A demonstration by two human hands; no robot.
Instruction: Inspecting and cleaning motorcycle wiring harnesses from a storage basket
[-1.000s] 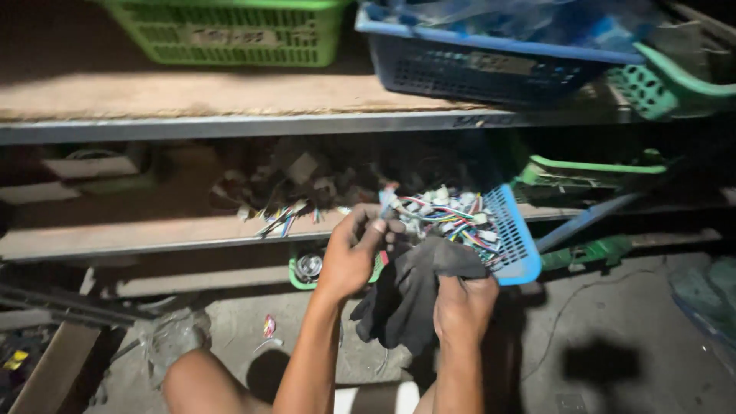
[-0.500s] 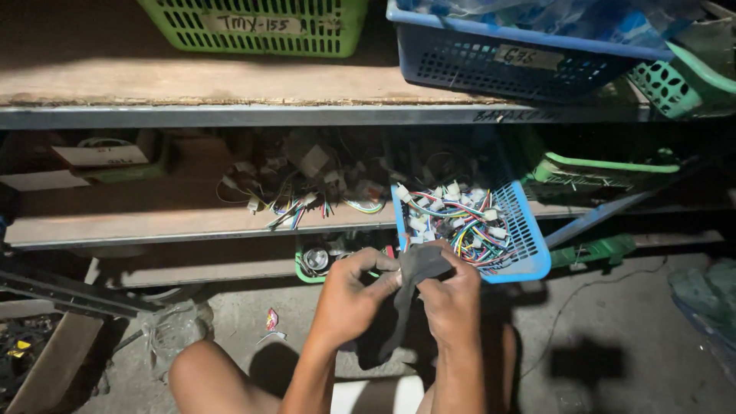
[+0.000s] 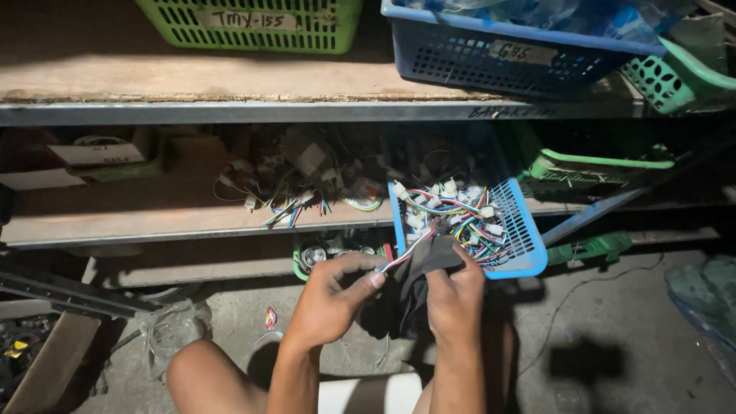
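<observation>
**A:** Where are you at? Your left hand (image 3: 326, 303) looks pinched on a thin multicoloured wire (image 3: 400, 257), and your right hand (image 3: 454, 295) has its fingers closed on the dark grey cloth (image 3: 414, 285), both just in front of the blue plastic basket of wired white connectors (image 3: 521, 244).

**B:** Sorting step, I'd say. Next you'd want a steady, gentle pull so the wire doesn't snag.

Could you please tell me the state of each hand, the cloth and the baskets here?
left hand: pinching wire ends
right hand: gripping the dark cloth
dark cloth: bunched, held
blue basket: tilted on shelf edge, full of coloured wires
green basket: upright on top shelf
</observation>
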